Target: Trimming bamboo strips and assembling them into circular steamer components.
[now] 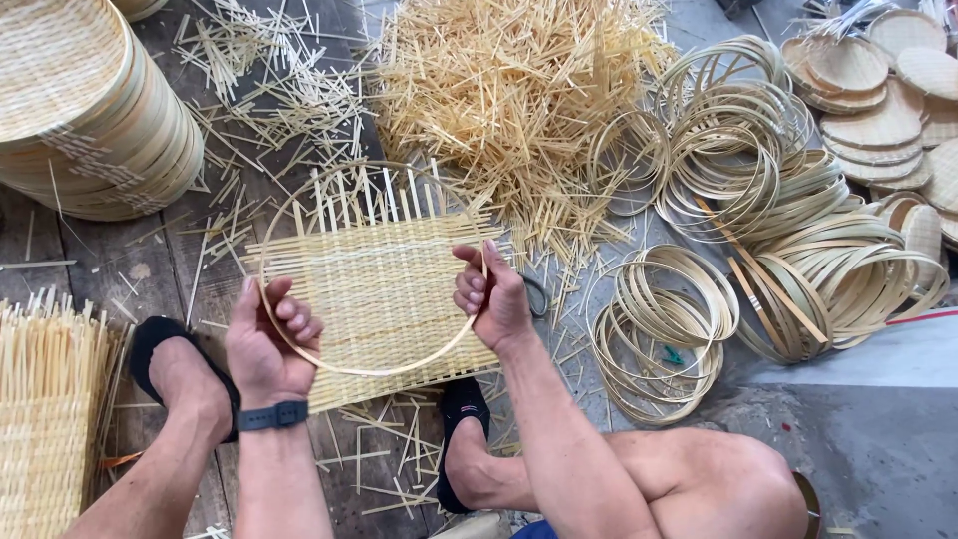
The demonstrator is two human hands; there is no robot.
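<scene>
L hand & R hand both gripping hoop | holding it over woven mat on floor, mid-planks | step: centring; next probably needing even press-down.

Woven mat lies on floor w/ hoop over it, left hand & right hand on hoop's opposite sides. Behind: heap of strips. Right: loose rings. Far left: stacked trays. Feet either side of mat's near edge.
</scene>
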